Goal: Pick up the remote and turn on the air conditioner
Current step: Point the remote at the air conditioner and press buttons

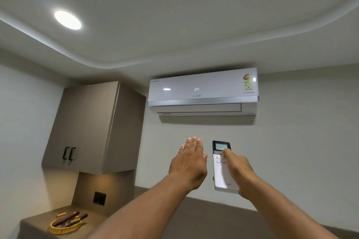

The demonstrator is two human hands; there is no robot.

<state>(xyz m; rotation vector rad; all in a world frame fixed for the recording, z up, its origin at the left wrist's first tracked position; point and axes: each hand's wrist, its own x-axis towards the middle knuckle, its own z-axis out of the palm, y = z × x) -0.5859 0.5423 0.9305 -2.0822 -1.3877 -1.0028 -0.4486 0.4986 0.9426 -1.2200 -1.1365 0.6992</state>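
Note:
A white air conditioner [203, 91] hangs high on the wall, its front panel showing "24°" in lit digits. My right hand [238, 170] holds a white remote [221, 172] upright below the unit, thumb resting on the buttons just under the remote's small dark screen. My left hand [189, 163] is raised flat beside the remote, fingers together and stretched toward the wall, holding nothing. The flap at the bottom of the air conditioner looks closed.
A grey-brown wall cabinet [91, 128] with two black handles hangs at the left. Below it a counter [38, 223] carries a yellow woven basket [65, 226] with dark sticks. A round ceiling light [67, 20] glows at upper left.

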